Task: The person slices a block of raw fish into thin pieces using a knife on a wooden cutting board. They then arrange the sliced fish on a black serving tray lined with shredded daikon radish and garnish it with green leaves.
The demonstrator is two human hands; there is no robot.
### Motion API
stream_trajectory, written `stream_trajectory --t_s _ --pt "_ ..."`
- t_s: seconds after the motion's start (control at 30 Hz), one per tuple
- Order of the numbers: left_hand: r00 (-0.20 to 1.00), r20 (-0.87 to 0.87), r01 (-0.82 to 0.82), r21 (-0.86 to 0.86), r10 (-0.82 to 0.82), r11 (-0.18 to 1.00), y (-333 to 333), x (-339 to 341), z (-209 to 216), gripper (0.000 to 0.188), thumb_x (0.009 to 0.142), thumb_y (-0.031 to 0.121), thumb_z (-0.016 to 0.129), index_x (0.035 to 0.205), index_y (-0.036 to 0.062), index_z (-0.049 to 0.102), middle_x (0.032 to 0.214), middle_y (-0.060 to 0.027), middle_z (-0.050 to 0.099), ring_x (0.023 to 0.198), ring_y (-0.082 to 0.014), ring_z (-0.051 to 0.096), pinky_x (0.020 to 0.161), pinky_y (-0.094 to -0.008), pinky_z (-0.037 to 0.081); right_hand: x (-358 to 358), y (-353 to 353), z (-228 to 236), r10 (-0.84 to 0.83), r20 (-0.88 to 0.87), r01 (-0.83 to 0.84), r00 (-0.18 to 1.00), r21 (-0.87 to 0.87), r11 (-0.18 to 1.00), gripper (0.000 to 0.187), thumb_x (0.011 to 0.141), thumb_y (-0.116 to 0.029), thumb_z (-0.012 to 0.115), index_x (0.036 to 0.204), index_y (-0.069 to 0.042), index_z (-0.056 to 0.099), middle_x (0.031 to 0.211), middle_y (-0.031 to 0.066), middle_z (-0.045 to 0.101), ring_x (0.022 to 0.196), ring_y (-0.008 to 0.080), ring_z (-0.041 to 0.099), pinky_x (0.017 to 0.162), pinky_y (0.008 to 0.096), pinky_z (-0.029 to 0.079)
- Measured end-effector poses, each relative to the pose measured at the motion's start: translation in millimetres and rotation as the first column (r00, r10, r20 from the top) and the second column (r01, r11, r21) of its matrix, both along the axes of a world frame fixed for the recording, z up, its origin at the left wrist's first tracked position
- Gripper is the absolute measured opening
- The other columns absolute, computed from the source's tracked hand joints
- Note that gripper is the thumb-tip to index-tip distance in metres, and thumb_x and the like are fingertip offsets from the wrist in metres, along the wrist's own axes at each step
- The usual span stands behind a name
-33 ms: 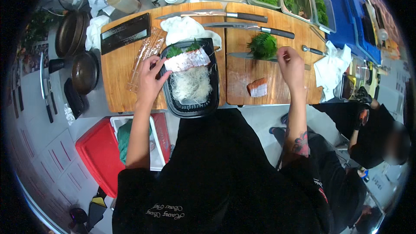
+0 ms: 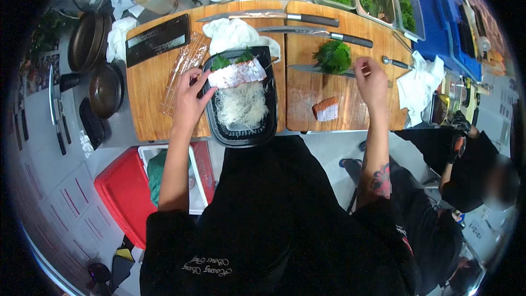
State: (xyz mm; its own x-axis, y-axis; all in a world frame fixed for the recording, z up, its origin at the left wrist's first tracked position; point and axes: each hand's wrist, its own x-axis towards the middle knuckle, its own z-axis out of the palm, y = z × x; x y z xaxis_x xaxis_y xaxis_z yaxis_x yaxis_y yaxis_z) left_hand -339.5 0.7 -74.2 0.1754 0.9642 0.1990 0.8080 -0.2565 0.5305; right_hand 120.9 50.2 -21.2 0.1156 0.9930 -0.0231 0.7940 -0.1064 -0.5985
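Note:
A black plastic tray (image 2: 215, 126) straddles the left board. In it lie white shredded strands, like shredded radish (image 2: 241, 108), a row of fish slices (image 2: 235, 74) with pale silvery skin, and green leaves (image 2: 221, 62) behind them. My left hand (image 2: 190, 96) rests at the tray's left rim, fingers apart, thumb and forefinger by the end of the fish slices. Over on the right board, my right hand (image 2: 372, 85) hovers above a knife (image 2: 304, 68), its fingers curled together; whatever is in them cannot be made out. Just left of it sits a stack of jagged green leaves (image 2: 333, 57).
A small fish block (image 2: 325, 109) lies on the right board (image 2: 350, 118). Two long knives (image 2: 312, 19) lie across the back beside a white cloth (image 2: 230, 35). A black slicer (image 2: 158, 41) and bamboo mat (image 2: 183, 74) are at left. A co-worker (image 2: 471, 153) stands at right.
My right hand has shifted slightly to the right, away from the leaf stack. My left hand stays by the tray, and the fish slices lie as before.

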Motion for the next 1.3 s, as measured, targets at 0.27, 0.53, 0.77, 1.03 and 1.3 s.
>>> stream_trajectory --t_s 0.27,0.53,0.77,1.03,1.3 --pt "0.97 0.241 0.009 -0.139 0.025 0.99 -13 9 52 0.062 0.082 0.009 0.079 0.14 0.0062 0.059 0.134 -0.0165 0.054 0.123 -0.0308 0.055 0.106 -0.0402 0.046 11 34 -22 0.03 0.063 -0.03 0.998 0.006 1.0 0.028 0.088 -0.009 0.07 0.116 -0.005 0.067 0.083 0.0103 0.071 0.071 0.0236 0.069 0.068 0.0353 0.055" --pt "0.799 0.458 0.432 0.014 -0.39 0.902 20 108 143 0.051 0.082 0.014 0.079 0.13 0.0029 0.065 0.129 -0.0168 0.065 0.115 -0.0296 0.065 0.094 -0.0376 0.053 -120 -13 127 0.565 -0.241 -0.602 0.789 -0.124 0.789 0.015 0.086 -0.001 0.073 0.097 -0.003 0.064 0.089 0.0076 0.068 0.085 0.0193 0.068 0.078 0.031 0.053" --pt "0.754 0.652 0.228 -0.374 0.08 0.899 -52 59 63 0.027 0.087 0.018 0.079 0.106 -0.0005 0.072 0.081 -0.0113 0.072 0.072 -0.0153 0.069 0.063 -0.032 0.052 -180 -64 52 0.107 -0.79 -0.416 0.604 -0.198 0.888 0.071 0.08 -0.024 0.087 0.137 0.0 0.051 0.127 0.0097 0.059 0.111 0.0157 0.059 0.093 0.0329 0.051" --pt "0.872 0.37 -0.163 -0.398 0.321 0.903 -63 34 37 0.02 0.094 0.02 0.069 0.1 0.0011 0.072 0.086 -0.0151 0.071 0.071 -0.0286 0.066 0.064 -0.0363 0.05 -239 -60 -19 0.316 -0.51 -0.494 0.8 -0.261 0.829 0.024 0.087 -0.017 0.076 0.1 0.002 0.068 0.076 0.0188 0.068 0.067 0.0279 0.068 0.067 0.0386 0.053" --pt "0.999 -0.053 -0.003 -0.001 0.003 1.0 -42 8 13 0.029 0.085 0.017 0.071 0.112 0.0096 0.062 0.111 -0.0064 0.058 0.108 -0.0271 0.057 0.087 -0.0424 0.045 -248 -25 -27 0.571 -0.337 -0.654 0.749 -0.237 0.718 0.015 0.091 -0.009 0.067 0.1 0.003 0.067 0.078 0.0168 0.069 0.069 0.0263 0.07 0.064 0.0376 0.055"
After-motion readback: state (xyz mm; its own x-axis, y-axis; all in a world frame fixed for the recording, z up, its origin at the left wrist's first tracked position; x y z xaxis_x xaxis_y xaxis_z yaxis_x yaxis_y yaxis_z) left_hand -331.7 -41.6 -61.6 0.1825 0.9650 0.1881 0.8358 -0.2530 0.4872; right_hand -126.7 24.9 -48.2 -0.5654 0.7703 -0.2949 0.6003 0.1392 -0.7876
